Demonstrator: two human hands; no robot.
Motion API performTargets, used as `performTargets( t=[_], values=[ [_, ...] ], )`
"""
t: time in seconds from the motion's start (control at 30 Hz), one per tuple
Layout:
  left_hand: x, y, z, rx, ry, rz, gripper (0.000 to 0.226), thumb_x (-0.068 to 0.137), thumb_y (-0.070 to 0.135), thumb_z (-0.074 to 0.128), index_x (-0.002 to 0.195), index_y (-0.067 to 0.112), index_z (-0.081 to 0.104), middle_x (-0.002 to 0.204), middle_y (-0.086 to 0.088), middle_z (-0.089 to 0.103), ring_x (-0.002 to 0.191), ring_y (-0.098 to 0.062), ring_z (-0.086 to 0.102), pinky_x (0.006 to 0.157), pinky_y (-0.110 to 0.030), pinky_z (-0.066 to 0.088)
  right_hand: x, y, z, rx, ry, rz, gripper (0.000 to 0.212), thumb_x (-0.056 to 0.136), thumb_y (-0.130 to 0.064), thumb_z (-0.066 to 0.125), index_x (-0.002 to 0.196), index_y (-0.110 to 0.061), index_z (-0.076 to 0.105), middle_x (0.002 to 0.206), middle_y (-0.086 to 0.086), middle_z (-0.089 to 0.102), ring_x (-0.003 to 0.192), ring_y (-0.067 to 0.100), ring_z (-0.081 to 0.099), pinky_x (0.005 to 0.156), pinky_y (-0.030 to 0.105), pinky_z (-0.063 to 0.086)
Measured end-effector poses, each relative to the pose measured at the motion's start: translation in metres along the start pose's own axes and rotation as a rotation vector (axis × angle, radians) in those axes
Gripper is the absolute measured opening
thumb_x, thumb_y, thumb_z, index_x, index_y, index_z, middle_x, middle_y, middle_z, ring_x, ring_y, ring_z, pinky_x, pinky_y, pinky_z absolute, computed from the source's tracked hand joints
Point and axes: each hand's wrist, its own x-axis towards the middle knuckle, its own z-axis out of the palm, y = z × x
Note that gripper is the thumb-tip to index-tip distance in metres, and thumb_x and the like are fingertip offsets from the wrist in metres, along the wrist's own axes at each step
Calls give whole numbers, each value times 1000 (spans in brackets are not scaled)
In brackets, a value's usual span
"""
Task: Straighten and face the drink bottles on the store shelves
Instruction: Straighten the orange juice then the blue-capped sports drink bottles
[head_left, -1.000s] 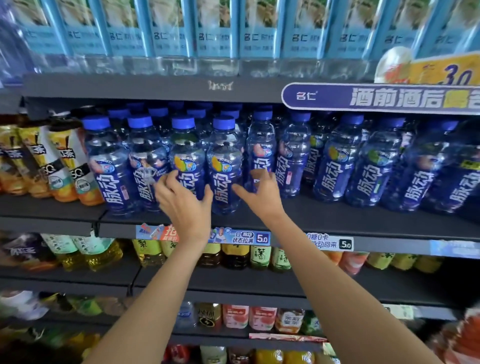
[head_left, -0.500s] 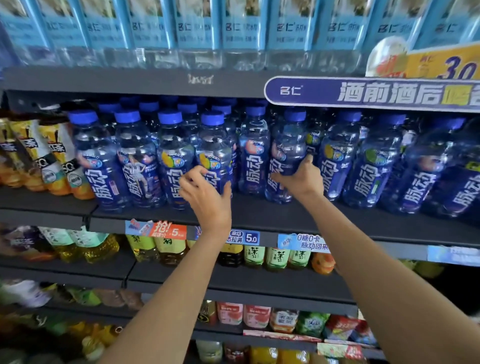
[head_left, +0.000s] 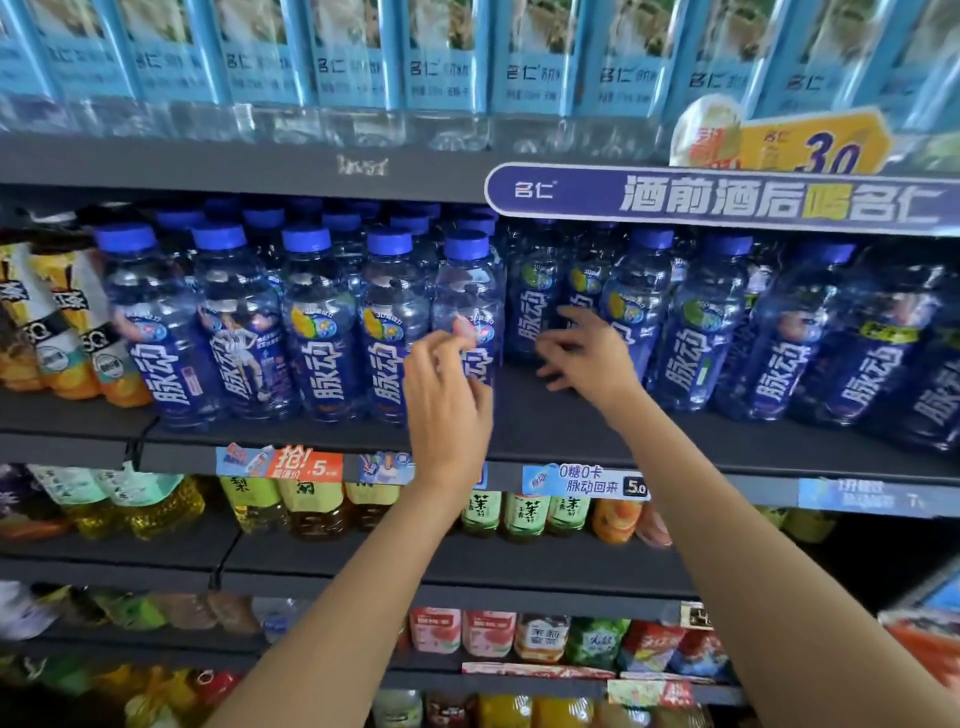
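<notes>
The blue-capped drink bottles (head_left: 322, 332) stand packed in rows on the dark middle shelf (head_left: 545, 436), the front ones near its lip. The left hand (head_left: 449, 400) is raised before the fifth front bottle (head_left: 470, 306), fingers loosely curled; whether it grips the bottle cannot be told through the blur. The right hand (head_left: 587, 358) hangs spread and empty beside the set-back bottles (head_left: 535, 306). A hurried tug on one bottle could likely knock its tight neighbours, tipping one over the lip onto the tea bottles (head_left: 530, 514) below.
</notes>
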Motion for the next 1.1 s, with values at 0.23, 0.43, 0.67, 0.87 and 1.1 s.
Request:
performTargets(
  t=[0.23, 0.43, 0.67, 0.87, 1.1],
  values=[
    [-4, 38, 39, -52, -278, 184, 42, 77, -7, 62, 115, 4, 50, 114, -17, 52, 101, -30, 55, 81, -39, 52, 20, 29, -43, -566, 368, 215, 67, 83, -46, 67, 123, 1, 41, 113, 19, 61, 104, 36, 59, 67, 36, 38],
    [0, 25, 43, 5, -493, 0, 50, 91, 3, 51, 138, 7, 32, 138, -12, 33, 110, -27, 53, 78, -30, 43, 43, 29, -23, -504, 336, 207, 72, 72, -54, 74, 113, 0, 50, 110, 15, 62, 99, 32, 61, 66, 35, 41],
    [7, 27, 55, 22, -619, -145, 66, 90, 1, 52, 145, 4, 17, 150, -13, 23, 129, -31, 40, 96, -37, 38, 50, 12, 20, -428, 146, 120, 59, 76, -48, 73, 108, -3, 55, 106, 13, 63, 94, 32, 62, 68, 36, 47],
    [12, 29, 66, 59, -720, -256, 77, 92, 9, 53, 149, 5, 2, 157, -10, 9, 139, -29, 25, 108, -35, 23, 13, 33, -57, -422, 702, -83, 52, 85, -29, 67, 125, -4, 44, 131, 11, 44, 101, 32, 56, 63, 30, 34],
    [3, 43, 60, 34, -716, -262, 78, 92, 13, 54, 149, 5, 1, 156, -12, 7, 139, -29, 25, 107, -35, 30, 19, 48, -91, -497, 579, 166, 79, 80, -36, 73, 135, -2, 28, 140, 16, 38, 116, 39, 52, 79, 45, 45]
  ],
)
